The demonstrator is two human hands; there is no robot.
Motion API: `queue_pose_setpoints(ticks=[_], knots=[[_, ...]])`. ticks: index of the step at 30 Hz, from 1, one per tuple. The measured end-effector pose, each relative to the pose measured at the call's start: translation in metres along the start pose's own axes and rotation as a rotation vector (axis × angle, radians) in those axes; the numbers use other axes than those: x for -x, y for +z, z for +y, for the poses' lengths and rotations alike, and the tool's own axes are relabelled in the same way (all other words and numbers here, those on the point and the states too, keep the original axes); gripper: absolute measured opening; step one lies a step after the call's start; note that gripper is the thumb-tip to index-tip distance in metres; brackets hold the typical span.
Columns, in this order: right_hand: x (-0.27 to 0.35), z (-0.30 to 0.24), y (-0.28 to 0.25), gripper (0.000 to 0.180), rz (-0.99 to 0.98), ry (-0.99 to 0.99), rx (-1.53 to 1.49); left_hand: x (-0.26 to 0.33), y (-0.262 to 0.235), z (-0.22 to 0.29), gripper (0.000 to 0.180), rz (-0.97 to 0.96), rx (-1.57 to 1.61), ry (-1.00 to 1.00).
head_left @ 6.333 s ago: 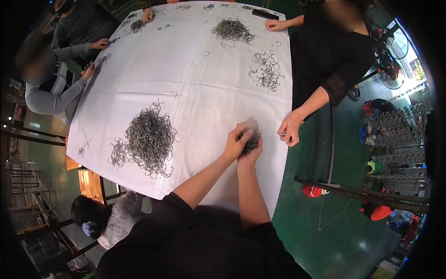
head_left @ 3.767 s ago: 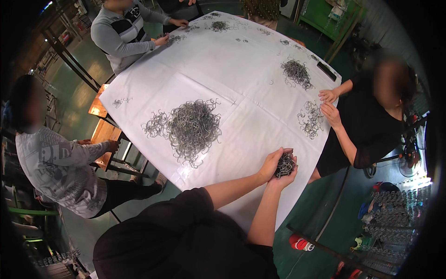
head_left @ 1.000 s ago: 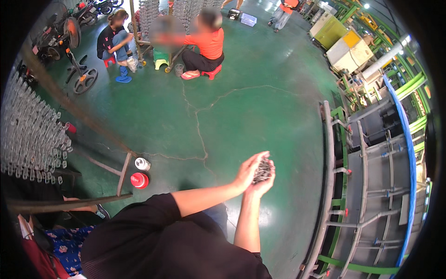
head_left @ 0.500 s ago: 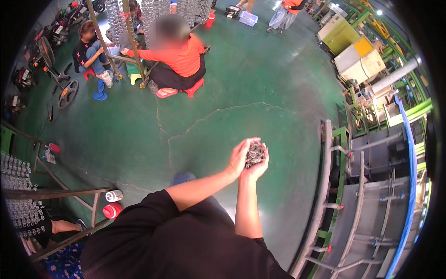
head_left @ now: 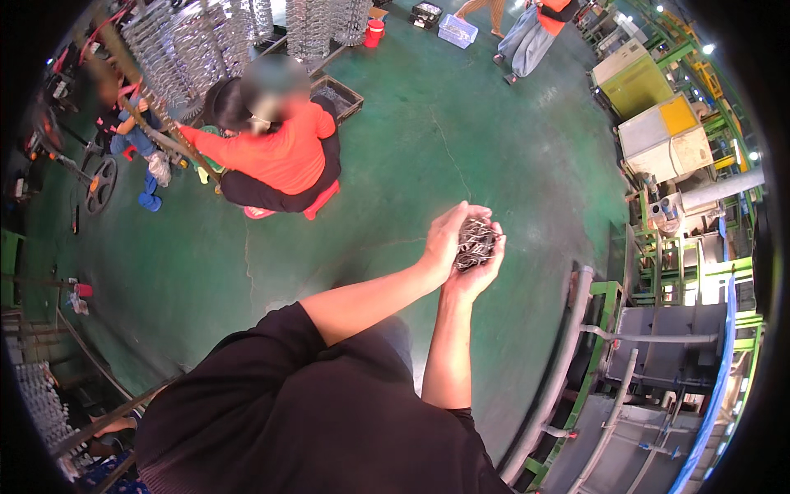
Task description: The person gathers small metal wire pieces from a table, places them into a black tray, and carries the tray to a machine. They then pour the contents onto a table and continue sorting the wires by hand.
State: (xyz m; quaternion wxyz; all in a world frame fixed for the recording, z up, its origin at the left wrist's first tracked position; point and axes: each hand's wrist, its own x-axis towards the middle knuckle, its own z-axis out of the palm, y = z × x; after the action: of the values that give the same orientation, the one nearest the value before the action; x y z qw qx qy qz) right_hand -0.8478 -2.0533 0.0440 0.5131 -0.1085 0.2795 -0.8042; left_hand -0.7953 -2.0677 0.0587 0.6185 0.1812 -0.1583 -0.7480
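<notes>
A heap of small, thin metal pieces (head_left: 476, 244) lies cupped between my two hands, held out in front of me over the green floor. My left hand (head_left: 443, 240) curves round the heap's left side. Under it and along its right edge wraps my right hand (head_left: 481, 278). The hands press together at the wrists, fingers curled inward round the pile. The pieces look like short bent wires or pins, but their exact kind is too small to make out.
Ahead on the left, a person in orange (head_left: 276, 156) squats on a red stool beside racks of hanging metal parts (head_left: 177, 58). A wooden tray (head_left: 341, 97), a blue crate (head_left: 457, 31) and a walking person (head_left: 531, 37) are farther off. Grey pipes (head_left: 547, 379) and machinery line the right.
My view has moved forward, nearer the squatting person and the racks. Both cupped hands, still holding the metal pieces, sit a little higher and farther right. The red and white containers at left have left view.
</notes>
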Motion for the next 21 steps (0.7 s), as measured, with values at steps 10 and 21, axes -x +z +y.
queue_pose_setpoints(ticks=[10,21], knots=[[-0.285,0.073,0.069,0.027,-0.014,0.058,0.075,-0.306,-0.001,0.006,0.034,0.183,-0.198,0.122],[-0.553,0.244,0.207,0.026,-0.228,0.619,0.186,-0.594,-0.046,0.115,0.034,0.537,-0.288,0.550]])
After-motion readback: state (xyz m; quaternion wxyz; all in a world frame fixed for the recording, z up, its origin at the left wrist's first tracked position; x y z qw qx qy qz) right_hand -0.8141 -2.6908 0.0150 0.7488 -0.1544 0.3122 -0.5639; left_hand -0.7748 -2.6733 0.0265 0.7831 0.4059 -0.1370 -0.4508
